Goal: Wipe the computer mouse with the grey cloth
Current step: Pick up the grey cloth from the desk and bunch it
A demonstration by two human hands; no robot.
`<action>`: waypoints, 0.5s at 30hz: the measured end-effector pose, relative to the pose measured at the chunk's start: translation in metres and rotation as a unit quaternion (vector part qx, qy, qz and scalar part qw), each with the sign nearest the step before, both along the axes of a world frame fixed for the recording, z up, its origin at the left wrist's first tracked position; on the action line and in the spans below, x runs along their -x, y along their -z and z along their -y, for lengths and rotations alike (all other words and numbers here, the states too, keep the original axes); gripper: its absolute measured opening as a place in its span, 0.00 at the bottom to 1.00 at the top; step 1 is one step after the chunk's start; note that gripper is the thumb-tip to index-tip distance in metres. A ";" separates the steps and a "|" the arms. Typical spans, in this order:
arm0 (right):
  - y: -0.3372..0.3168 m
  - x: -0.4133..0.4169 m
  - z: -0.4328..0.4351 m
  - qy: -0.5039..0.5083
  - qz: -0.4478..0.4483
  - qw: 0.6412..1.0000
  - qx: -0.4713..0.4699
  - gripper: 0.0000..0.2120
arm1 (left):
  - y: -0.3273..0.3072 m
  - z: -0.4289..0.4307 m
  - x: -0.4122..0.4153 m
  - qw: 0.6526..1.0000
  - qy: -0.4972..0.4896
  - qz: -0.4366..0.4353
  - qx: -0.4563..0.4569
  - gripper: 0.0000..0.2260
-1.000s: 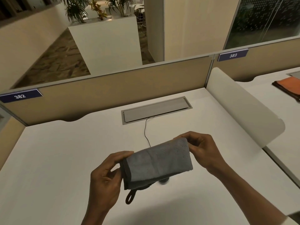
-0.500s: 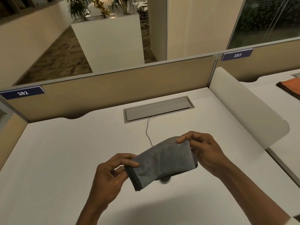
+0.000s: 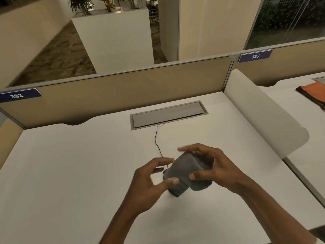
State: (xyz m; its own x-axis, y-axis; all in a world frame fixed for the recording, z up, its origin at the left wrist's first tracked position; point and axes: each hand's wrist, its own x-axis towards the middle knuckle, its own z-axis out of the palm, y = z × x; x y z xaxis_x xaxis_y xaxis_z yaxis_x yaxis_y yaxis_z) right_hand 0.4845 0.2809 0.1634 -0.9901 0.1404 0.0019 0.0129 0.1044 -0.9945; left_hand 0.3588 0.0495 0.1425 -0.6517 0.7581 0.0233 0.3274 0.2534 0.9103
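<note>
The grey cloth (image 3: 186, 170) is bunched into a lump low over the white desk (image 3: 70, 173). My right hand (image 3: 214, 168) grips it, fingers over the top and thumb on the near side. My left hand (image 3: 151, 184) is at the cloth's left end with its fingers spread, and only the thumb tip touches the fabric. The computer mouse is hidden under the cloth and hands. Its thin black cable (image 3: 156, 138) runs from the desk's cable hatch down to the cloth.
A grey cable hatch (image 3: 168, 114) is set into the desk's far side below a beige partition (image 3: 123, 92). A white curved divider (image 3: 263, 111) bounds the right side. An orange cloth (image 3: 313, 91) lies on the neighbouring desk.
The cloth was stretched flat between both hands and is now bunched and lower, near the desk. My left hand has loosened its pinch and my right hand has closed over the cloth.
</note>
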 end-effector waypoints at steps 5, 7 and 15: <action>0.002 -0.001 -0.001 0.044 -0.018 0.998 0.040 0.39 | -0.002 -0.030 -0.010 1.000 -0.001 0.012 0.006 0.18; 0.008 -0.006 -0.002 0.106 -0.044 0.989 0.097 0.36 | 0.001 -0.035 -0.014 0.997 -0.039 0.064 -0.014 0.18; 0.049 -0.040 0.004 0.078 -0.005 0.987 0.138 0.32 | 0.022 -0.054 -0.044 0.942 -0.111 0.283 -0.139 0.16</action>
State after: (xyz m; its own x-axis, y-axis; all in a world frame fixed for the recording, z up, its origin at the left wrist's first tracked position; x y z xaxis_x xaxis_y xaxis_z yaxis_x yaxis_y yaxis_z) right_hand 0.5247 0.2773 0.1140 -0.9562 0.2886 -0.0479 -0.0026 -0.1721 -0.9851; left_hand 0.4032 0.1031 0.1201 -0.7603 0.6183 -0.1990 -0.2644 -0.0148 0.9643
